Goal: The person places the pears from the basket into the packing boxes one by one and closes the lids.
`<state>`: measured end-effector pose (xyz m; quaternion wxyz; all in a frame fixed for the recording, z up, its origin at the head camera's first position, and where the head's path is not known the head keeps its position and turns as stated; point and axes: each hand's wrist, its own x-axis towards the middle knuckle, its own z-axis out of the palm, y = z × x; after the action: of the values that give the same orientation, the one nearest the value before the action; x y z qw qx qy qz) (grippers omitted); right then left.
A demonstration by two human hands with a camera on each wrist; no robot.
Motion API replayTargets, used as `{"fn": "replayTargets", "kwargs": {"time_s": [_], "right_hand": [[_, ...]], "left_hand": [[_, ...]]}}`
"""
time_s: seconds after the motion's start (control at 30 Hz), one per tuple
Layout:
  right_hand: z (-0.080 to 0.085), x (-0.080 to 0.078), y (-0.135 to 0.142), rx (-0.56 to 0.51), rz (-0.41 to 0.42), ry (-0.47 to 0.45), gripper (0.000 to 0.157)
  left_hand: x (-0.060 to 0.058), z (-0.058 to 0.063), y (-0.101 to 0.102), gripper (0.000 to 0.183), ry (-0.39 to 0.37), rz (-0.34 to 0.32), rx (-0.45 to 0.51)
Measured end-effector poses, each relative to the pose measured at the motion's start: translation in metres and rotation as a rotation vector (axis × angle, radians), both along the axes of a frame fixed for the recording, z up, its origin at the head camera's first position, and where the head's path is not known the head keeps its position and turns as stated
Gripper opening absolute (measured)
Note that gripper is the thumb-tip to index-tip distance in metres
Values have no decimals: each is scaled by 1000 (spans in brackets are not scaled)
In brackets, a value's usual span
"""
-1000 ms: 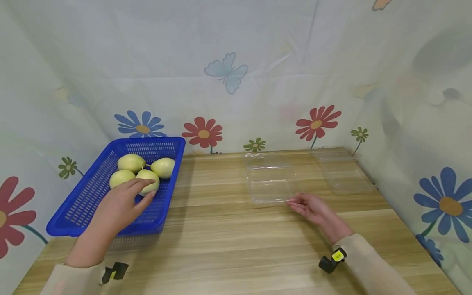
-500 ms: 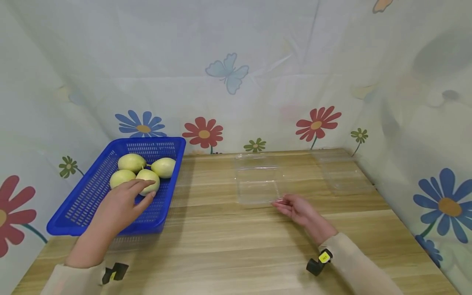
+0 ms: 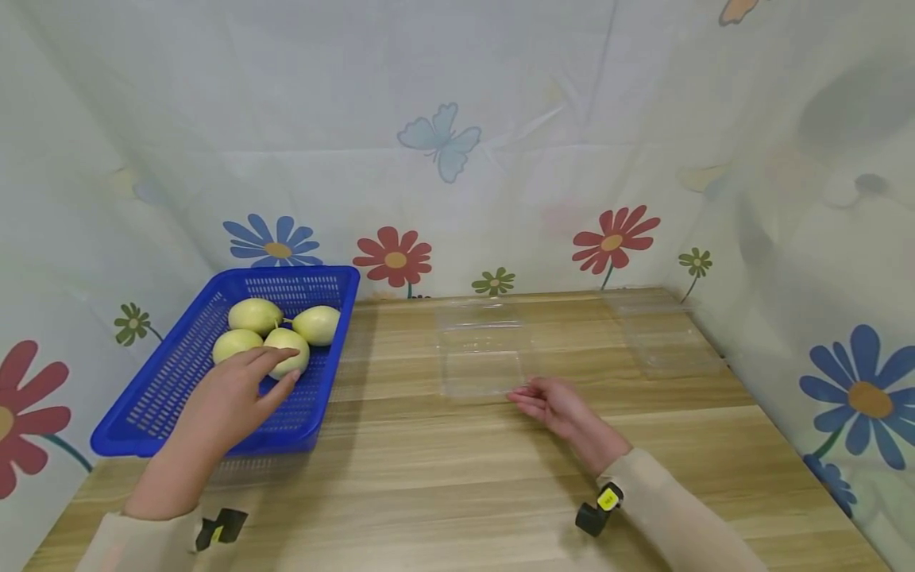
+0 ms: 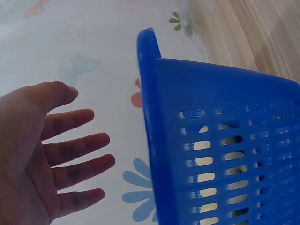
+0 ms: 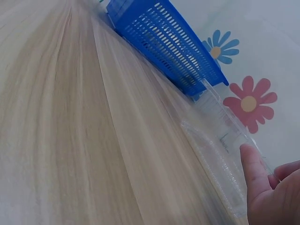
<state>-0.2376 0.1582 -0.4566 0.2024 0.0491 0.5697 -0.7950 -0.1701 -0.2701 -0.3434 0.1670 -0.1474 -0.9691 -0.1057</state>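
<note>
Over the blue basket (image 3: 314, 433), my left hand (image 3: 229, 401) hovers with fingers spread and relaxed. Its fingertips overlap the nearest pale yellow-green pear (image 3: 287, 364) in the head view. In the left wrist view that hand (image 4: 56, 150) holds nothing and stays apart from the basket's rim (image 4: 146, 93). My right hand (image 3: 561, 409) pinches the near right corner of a clear plastic box (image 3: 482, 369) on the table. The right wrist view has the thumb (image 5: 253, 164) at the edge of the box (image 5: 218, 159), the other fingers mostly hidden behind it.
Several pears (image 3: 253, 315) lie together in the basket on the left. A second clear plastic piece (image 3: 668, 342), like a box or lid, sits at the table's back right. A flower-patterned cloth (image 3: 493, 183) walls the wooden table (image 3: 415, 492) at the back and sides.
The right hand has slid the clear box leftward across the table, toward the basket. My left hand has stayed over the pears, nearly still.
</note>
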Motion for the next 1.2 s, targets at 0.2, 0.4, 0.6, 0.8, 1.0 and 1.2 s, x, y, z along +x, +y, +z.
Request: {"fn": "replayTargets", "kwargs": {"time_s": [0.2,0.4,0.6,0.8,1.0,1.2], "right_hand": [[0,0,-5,-13,6,4,38],[-1,-1,-4,4,-6,3,40],[0,-1,-5,14,-8,-4,40],[2,0,-5,2,-11,-10,40],[3,0,-6,-6,-2,-12,39],[3,0,-7,-9,-4,-15,39]], "left_hand": [[3,11,4,40,-111,14,-8],[3,29,2,48,-177,7,-34],[-4,48,-4,57,-233,6,-83],[-19,67,-9,63,-294,16,-104],[-35,83,-16,64,-297,-1,-96],[-51,95,-20,64,-325,-10,-95]]}}
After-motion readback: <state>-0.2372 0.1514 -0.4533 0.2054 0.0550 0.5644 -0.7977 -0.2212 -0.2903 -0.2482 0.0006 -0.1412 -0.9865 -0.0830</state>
